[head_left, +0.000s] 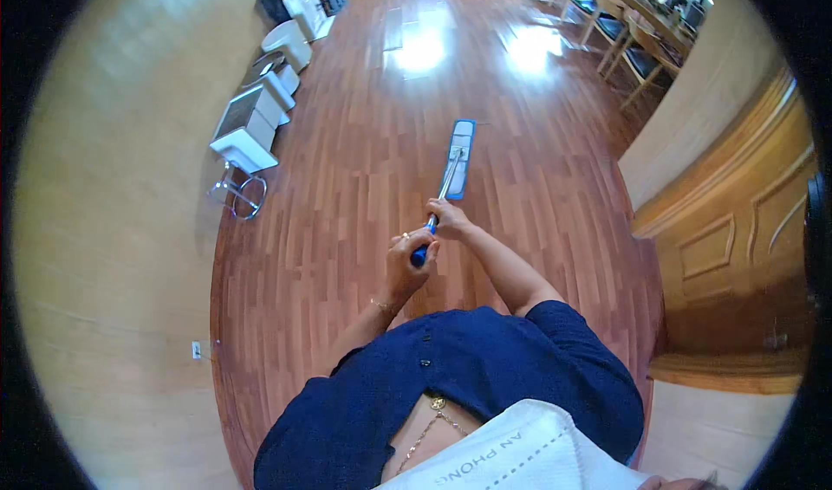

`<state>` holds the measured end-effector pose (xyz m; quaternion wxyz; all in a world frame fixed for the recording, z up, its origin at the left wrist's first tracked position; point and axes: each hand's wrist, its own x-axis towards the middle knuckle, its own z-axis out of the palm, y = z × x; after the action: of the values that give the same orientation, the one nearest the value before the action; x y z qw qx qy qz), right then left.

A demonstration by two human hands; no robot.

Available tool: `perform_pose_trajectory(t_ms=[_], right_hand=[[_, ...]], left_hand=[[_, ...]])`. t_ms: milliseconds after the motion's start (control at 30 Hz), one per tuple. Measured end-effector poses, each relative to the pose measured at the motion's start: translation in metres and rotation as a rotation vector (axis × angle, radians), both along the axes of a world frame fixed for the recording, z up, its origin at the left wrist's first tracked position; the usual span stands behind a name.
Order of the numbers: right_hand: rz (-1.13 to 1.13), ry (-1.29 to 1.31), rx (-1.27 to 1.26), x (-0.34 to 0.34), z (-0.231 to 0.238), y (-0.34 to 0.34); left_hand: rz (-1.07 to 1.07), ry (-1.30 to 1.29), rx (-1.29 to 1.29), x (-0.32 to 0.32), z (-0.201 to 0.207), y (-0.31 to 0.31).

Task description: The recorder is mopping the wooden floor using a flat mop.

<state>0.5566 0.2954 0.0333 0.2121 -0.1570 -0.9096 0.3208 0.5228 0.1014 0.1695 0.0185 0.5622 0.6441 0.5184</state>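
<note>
Both of my hands are closed around the handle of a flat mop (460, 178). My left hand (407, 260) grips the blue end of the handle, close to my body. Farther up the pole my right hand (449, 219) is wrapped around it, just above the blue grip. The silver pole slants away from me to a long, narrow mop head with a blue rim and a pale top, which lies on the brown wood-plank floor (364, 169). The underside of the mop head is hidden.
Along the left wall stand a chrome ring-shaped stand (247, 197), white boxy units (251, 117) and a rounded white piece (288, 44). Wooden chairs (646, 57) line a long table (637, 0) at the far right. A carved wooden door (711, 247) is at the right.
</note>
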Motion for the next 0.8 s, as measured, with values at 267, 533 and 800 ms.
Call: perform_pose_trajectory(t_ms=[267, 533, 800], right_hand=[[0.397, 0.093, -0.153, -0.079, -0.004, -0.072], [0.575, 0.087, -0.147, -0.113, -0.043, -0.139], [0.625, -0.122, 0.016, -0.114, -0.02, -0.163]], left_hand=[[0.324, -0.127, 0.07, -0.027, 0.047, -0.11], [0.309, -0.078, 0.278, -0.009, 0.063, -0.182], [0.376, -0.208, 0.386, -0.017, 0.059, -0.214]])
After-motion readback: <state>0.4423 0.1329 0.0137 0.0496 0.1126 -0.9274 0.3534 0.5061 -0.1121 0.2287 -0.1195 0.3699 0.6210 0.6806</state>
